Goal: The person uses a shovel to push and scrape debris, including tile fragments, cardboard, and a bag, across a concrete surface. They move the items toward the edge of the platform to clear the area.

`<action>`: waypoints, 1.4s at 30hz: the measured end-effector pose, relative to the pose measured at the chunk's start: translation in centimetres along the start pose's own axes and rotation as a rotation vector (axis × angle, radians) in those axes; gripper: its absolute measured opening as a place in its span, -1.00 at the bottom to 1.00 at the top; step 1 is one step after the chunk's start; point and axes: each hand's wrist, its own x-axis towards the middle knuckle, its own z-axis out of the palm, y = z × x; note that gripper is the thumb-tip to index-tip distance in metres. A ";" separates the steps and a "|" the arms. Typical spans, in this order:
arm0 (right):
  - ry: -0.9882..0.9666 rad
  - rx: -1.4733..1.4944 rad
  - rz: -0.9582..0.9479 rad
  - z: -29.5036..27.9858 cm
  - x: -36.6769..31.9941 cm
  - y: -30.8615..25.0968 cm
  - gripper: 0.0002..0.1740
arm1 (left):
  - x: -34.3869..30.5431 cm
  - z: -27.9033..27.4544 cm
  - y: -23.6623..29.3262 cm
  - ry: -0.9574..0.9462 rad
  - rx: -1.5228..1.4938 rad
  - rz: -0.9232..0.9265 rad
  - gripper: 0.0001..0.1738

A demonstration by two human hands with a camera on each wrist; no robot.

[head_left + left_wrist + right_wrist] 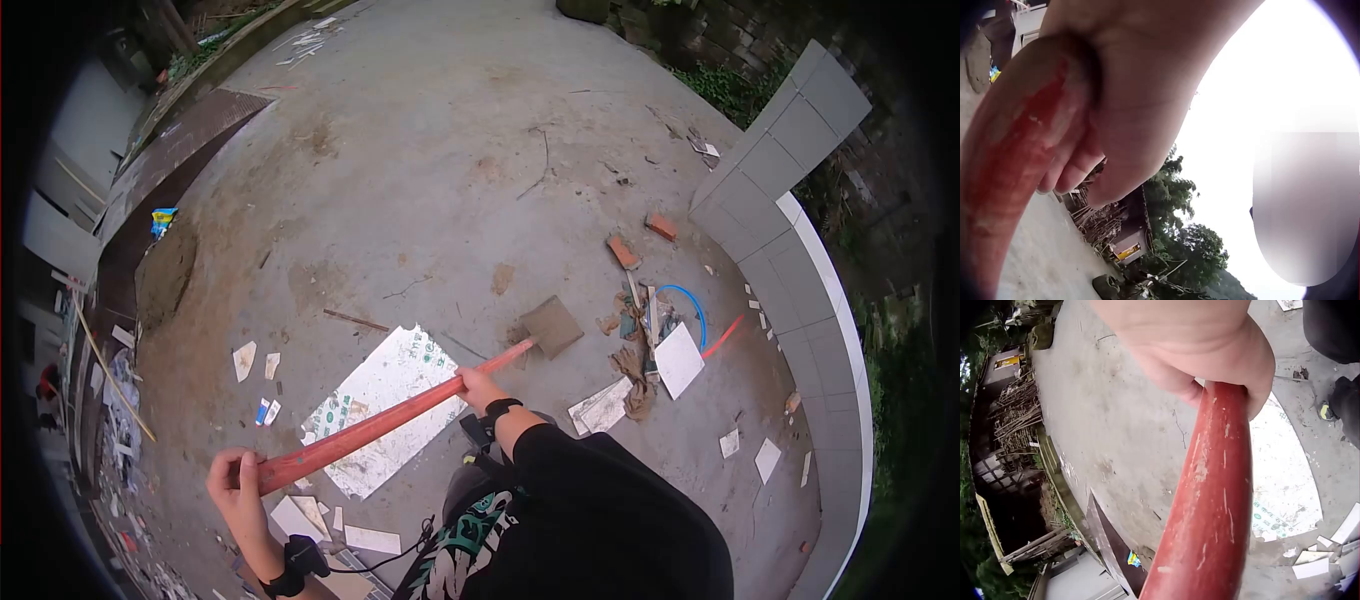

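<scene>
A long red pole [370,428] with worn paint runs from lower left to a flat, dirt-coloured square blade [552,327] resting on the concrete. My left hand [238,492] grips the pole's near end; in the left wrist view the left hand [1141,81] has fingers curled by the scuffed red end [1022,144]. Farther down the pole, toward the blade, my right hand [482,390] holds it. The right wrist view shows the right hand [1210,350] wrapped round the red pole [1210,487], its fingertips partly hidden behind.
Under the pole lies a white board [385,385] with green print. To the right are bricks [661,226], a blue hose [697,300], a white tile [680,362] and rags. A low tiled wall [800,290] bounds the right side. Broken tile pieces [372,539] lie near my feet.
</scene>
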 end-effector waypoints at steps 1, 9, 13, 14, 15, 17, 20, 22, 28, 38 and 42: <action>-0.036 0.121 -0.032 1.1 1.6 -2.8 -0.80 | 3.3 2.0 1.9 0.044 -0.261 0.066 -0.79; -0.041 0.390 0.181 4.0 9.7 -26.2 -0.74 | 30.3 15.9 19.4 -0.324 -1.002 0.404 -0.75; -0.052 0.548 0.196 3.1 13.6 -36.1 -0.70 | 40.7 24.1 28.9 -0.409 -1.074 0.439 -0.78; -0.054 0.585 0.201 2.3 15.3 -37.0 -0.70 | 42.3 25.9 31.5 -0.397 -1.075 0.439 -0.77; 0.031 0.604 0.147 1.6 17.1 -38.5 -0.70 | 43.8 27.4 33.6 -0.429 -1.070 0.443 -0.77; 0.125 0.634 0.085 1.5 17.1 -43.0 -0.71 | 46.4 29.9 37.3 -0.542 -1.047 0.478 -0.75; 0.555 0.643 0.011 1.8 17.1 -47.8 -0.69 | 50.2 33.6 40.6 -0.567 -1.082 0.523 -0.74; 0.583 0.585 0.037 -0.2 25.0 -47.2 -0.71 | 53.8 36.1 41.5 -0.567 -1.157 0.551 -0.77; 0.400 0.514 -0.044 2.4 33.4 -51.9 -0.87 | 68.5 42.3 40.8 -0.688 -1.248 0.508 -0.81; 0.384 0.917 -0.248 19.5 41.2 -76.0 -0.80 | 105.4 43.7 38.2 -0.444 -1.393 0.401 -0.88; 0.164 1.083 -0.375 22.5 45.2 -88.8 -0.78 | 115.1 45.0 41.1 -0.441 -1.365 0.600 -0.87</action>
